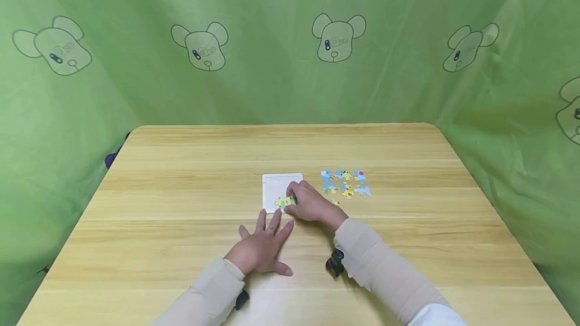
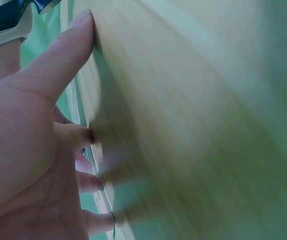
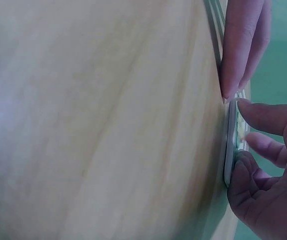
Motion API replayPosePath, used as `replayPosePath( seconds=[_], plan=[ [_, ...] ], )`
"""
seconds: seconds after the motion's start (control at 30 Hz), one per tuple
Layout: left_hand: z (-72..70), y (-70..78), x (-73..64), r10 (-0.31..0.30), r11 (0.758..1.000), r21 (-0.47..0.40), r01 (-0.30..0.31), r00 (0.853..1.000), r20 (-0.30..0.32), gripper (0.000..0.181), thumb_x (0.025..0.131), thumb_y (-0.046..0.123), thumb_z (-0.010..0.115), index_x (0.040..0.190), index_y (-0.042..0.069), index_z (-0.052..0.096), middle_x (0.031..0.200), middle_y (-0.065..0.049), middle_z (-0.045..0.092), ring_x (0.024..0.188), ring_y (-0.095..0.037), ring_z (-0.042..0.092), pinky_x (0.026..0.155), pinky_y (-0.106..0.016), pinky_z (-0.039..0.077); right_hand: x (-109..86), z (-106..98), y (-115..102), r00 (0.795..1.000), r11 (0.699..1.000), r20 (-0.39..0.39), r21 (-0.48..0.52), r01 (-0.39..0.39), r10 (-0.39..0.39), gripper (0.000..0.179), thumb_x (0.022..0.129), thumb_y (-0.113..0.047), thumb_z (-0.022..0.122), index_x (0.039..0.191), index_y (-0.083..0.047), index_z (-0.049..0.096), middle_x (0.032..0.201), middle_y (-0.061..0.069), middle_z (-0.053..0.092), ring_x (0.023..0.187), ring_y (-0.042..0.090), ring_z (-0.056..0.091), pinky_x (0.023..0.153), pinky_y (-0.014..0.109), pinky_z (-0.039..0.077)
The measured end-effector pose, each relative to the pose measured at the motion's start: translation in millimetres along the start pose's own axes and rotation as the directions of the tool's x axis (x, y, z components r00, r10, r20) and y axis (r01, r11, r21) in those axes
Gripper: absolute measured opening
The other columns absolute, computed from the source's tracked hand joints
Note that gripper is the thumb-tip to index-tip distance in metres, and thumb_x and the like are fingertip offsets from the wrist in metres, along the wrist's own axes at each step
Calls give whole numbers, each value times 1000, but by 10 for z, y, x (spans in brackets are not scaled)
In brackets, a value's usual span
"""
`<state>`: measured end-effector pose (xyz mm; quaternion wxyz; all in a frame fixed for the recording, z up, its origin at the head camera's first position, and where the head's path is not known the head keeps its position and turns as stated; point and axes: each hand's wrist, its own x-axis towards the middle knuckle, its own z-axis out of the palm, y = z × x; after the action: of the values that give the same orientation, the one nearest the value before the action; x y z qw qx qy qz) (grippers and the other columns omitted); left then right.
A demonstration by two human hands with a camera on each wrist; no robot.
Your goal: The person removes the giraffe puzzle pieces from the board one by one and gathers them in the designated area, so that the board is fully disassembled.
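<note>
A white square puzzle tray (image 1: 276,185) lies on the table, with joined yellow and green jigsaw pieces (image 1: 281,202) in its lower part. My right hand (image 1: 312,204) bends over the tray's right side, thumb and fingers round a jigsaw piece (image 1: 293,199) at the lower right; the fingers partly cover it. In the right wrist view, the right hand (image 3: 273,160) has its thumb and fingertips at the tray's edge (image 3: 230,145). My left hand (image 1: 262,245) is spread flat, fingertips against the tray's near edge. The left wrist view shows the left hand's palm (image 2: 28,150) and straight fingers.
Several loose jigsaw pieces (image 1: 347,191), blue and yellow, lie in rows right of the tray. One yellow piece (image 1: 335,201) sits close beside the right wrist. The wooden table (image 1: 181,175) reaches back to a green curtain (image 1: 272,89).
</note>
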<state>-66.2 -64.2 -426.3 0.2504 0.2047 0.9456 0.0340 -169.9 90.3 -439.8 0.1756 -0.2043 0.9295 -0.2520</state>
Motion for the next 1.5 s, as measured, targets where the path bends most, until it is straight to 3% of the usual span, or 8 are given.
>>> replayPosePath(
  seconds=[0.53, 0.73, 0.9, 1.1, 1.5],
  plan=[
    [-13, 11, -2, -3, 1000, 2, 3, 1000, 2, 104, 70, 74, 58, 152, 28, 14, 159, -8, -1, 142, -44, 4, 92, -76, 26, -7, 17, -22, 999, 999, -52, 51, 8, -6, 27, 82, -16, 71, 104, -8, 56, 85, 2, 53, 77, 16, 50, 69, 29, 45],
    [-10, 11, -8, -3, 1000, 7, 3, 1000, 0, 104, 70, 74, 58, 152, 28, 14, 159, -9, 0, 142, -44, 5, 92, -76, 27, -3, 34, -34, 999, 999, -54, 51, 4, -1, 11, 84, -14, 69, 88, -12, 59, 78, 0, 53, 74, 15, 49, 66, 28, 43],
    [-7, 11, -12, -2, 1000, 13, 2, 1000, -2, 104, 70, 74, 58, 152, 28, 14, 159, -9, 0, 142, -44, 5, 92, -75, 28, -2, 34, -40, 998, 998, -59, 68, 12, -8, 9, 86, -10, 66, 83, -14, 59, 74, -1, 54, 69, 15, 50, 63, 27, 43],
    [-16, 14, -8, 0, 1000, 22, 0, 1000, -12, 103, 70, 74, 58, 152, 28, 15, 160, -9, 1, 142, -44, 6, 92, -75, 29, -16, -20, 12, 997, 992, -79, 128, -10, 20, 6, 87, -13, 65, 91, -12, 61, 72, 0, 56, 63, 15, 51, 58, 27, 43],
    [-18, 3, -7, 2, 1000, 1, -2, 1000, -13, 104, 69, 73, 59, 152, 28, 16, 159, -10, 1, 142, -44, 5, 92, -75, 27, -101, -233, 246, 988, 973, -130, 225, -49, 80, 20, 89, -16, 63, 107, -7, 60, 76, 3, 58, 62, 14, 51, 57, 27, 44]
  ],
)
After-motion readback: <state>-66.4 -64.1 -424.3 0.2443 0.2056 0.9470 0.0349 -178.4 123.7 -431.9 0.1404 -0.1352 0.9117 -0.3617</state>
